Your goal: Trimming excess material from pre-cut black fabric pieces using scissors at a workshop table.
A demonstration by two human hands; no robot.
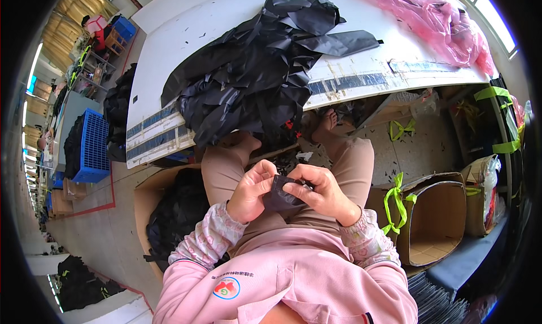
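Piece of dark material (pixel 275 201) is pinched by both left hand (pixel 252 193) and right hand (pixel 326 193), black pile (pixel 243 70) beyond them; edge-handling, I'd guess, so next move needs steady grips.

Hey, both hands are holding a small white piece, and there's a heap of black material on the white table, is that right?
Not quite: the small piece is black, not white, as the head view shows. The left hand and right hand do hold it, and the black heap is on the white table.

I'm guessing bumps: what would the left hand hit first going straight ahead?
Past the black piece it pinches, the left hand would probably meet the right hand first; depth is unclear.
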